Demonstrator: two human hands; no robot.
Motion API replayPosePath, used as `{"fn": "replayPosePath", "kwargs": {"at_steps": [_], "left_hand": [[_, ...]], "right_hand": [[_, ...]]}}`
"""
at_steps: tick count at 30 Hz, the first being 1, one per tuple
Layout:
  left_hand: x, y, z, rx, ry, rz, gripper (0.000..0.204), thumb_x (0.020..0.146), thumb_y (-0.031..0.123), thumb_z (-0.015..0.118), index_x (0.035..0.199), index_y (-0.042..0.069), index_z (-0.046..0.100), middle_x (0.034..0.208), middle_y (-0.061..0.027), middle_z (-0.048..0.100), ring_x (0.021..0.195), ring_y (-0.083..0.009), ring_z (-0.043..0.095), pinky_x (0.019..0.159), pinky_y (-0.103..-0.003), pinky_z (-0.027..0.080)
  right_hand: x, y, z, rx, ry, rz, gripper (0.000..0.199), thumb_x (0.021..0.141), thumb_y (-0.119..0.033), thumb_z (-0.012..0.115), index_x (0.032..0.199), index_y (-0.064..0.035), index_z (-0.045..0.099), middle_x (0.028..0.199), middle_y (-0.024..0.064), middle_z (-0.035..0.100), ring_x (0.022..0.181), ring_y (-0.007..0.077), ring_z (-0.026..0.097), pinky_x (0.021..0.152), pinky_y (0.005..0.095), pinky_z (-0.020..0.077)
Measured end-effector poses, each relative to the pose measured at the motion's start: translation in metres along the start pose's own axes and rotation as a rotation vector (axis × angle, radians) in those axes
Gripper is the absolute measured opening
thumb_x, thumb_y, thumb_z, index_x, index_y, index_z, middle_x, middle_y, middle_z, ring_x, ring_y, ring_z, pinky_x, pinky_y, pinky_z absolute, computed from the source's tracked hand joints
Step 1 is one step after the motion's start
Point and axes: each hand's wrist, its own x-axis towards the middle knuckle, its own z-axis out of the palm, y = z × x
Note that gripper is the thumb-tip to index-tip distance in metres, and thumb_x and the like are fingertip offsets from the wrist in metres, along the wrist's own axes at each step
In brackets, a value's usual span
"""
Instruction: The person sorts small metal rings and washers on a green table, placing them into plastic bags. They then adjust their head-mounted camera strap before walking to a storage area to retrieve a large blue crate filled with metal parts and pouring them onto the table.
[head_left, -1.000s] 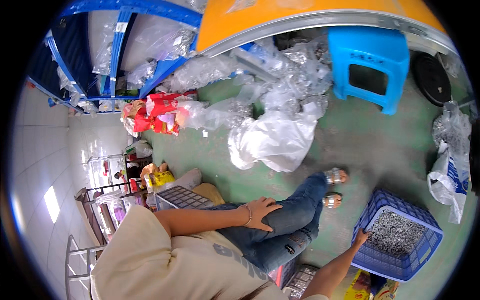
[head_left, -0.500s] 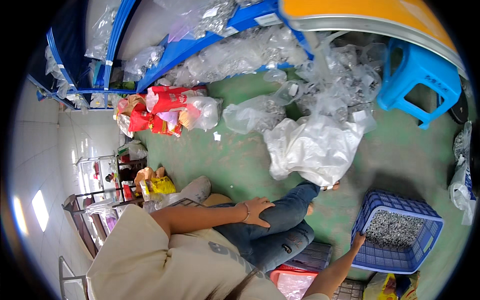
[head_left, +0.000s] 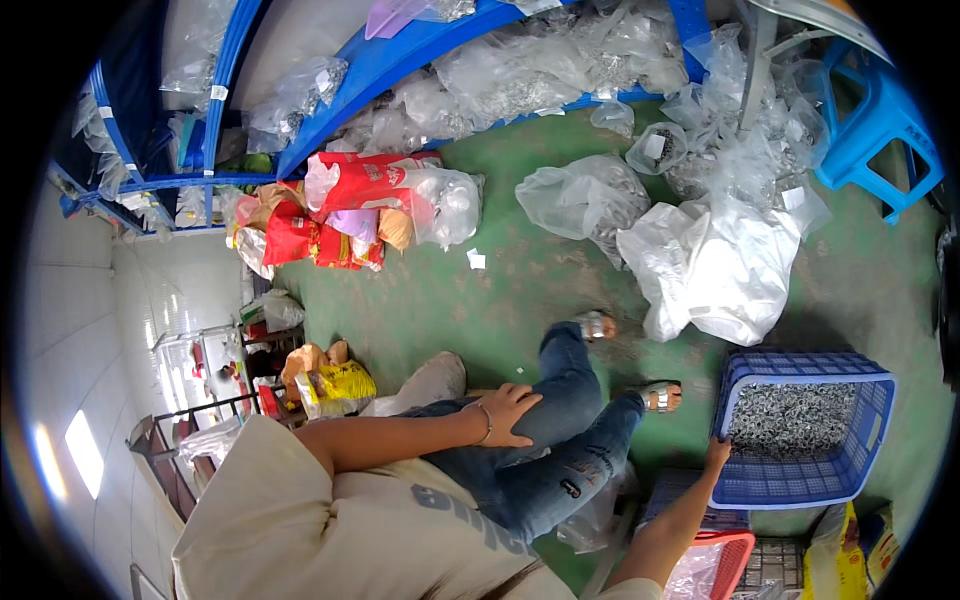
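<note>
Right grip [head_left: 719,455]: closed on the blue basket [head_left: 800,490]
Left grip [head_left: 508,412]: spread flat on the jeans [head_left: 568,375]
Basket: near the white sack [head_left: 720,275] (silvery bits [head_left: 790,418] inside)
Sandals [head_left: 657,397]: both showing, mostly hidden half a second ago
Writing: shirt [head_left: 385,525] lettering; bag tags [head_left: 655,146] too tiny to read

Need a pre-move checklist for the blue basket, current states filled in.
1. Right hand on the blue plastic basket: ok, fingers hooked over its rim at the side nearest the person.
2. Left hand also on the basket: not ok, it rests on the thigh of the jeans.
3. Load contained: ok, the small silvery parts lie inside, below the rim.
4. Basket bottom on the green floor: cannot tell, its underside is hidden.
5. Floor beyond the sandals unobstructed: not ok, a white plastic sack lies there.
</note>
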Motion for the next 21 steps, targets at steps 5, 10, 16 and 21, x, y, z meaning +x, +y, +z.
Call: {"fn": "replayPosePath", "kwargs": {"at_steps": [5, 10, 16, 21], "left_hand": [[-0.002, -0.119, -0.005, -0.025, -0.086, -0.078, 0.079, 0.075, 0.054, 0.058, 0.136, 0.013, 0.027, 0.134, -0.0159, 0.029, 0.123, -0.0346, 0.031, 0.1, -0.044, 0.031], [-0.021, -0.23, -0.011, -0.062, -0.118, -0.044, 0.08, 0.076, 0.054, 0.056, 0.135, 0.01, 0.027, 0.133, -0.0143, 0.03, 0.118, -0.0339, 0.036, 0.099, -0.044, 0.033], [-0.053, -0.321, 0.009, -0.042, -0.154, -0.002, 0.079, 0.076, 0.054, 0.057, 0.135, 0.012, 0.027, 0.134, -0.0124, 0.03, 0.12, -0.0326, 0.034, 0.099, -0.044, 0.034], [-0.09, -0.408, 0.039, -0.052, -0.101, 0.07, 0.08, 0.076, 0.053, 0.058, 0.136, 0.013, 0.026, 0.135, -0.0153, 0.028, 0.121, -0.0341, 0.031, 0.101, -0.044, 0.03]], "right_hand": [[-0.049, -0.016, 0.081, -0.012, 0.076, 0.048, 0.053, 0.07, -0.025, 0.055, 0.113, 0.0055, 0.051, 0.097, 0.0301, 0.058, 0.094, 0.0422, 0.056, 0.082, 0.0447, 0.0432], [-0.093, -0.093, 0.159, 0.04, 0.058, 0.069, 0.051, 0.069, -0.026, 0.057, 0.108, 0.006, 0.052, 0.097, 0.0281, 0.059, 0.092, 0.0423, 0.056, 0.081, 0.0445, 0.043], [-0.127, -0.127, 0.255, -0.06, 0.185, 0.059, 0.046, 0.07, -0.023, 0.054, 0.104, 0.0078, 0.054, 0.094, 0.0281, 0.059, 0.092, 0.043, 0.056, 0.08, 0.0435, 0.0435], [-0.16, -0.166, 0.331, 0.049, 0.243, 0.002, 0.04, 0.071, -0.025, 0.052, 0.094, 0.0073, 0.056, 0.087, 0.0284, 0.06, 0.086, 0.0434, 0.058, 0.076, 0.0448, 0.0447]]}}
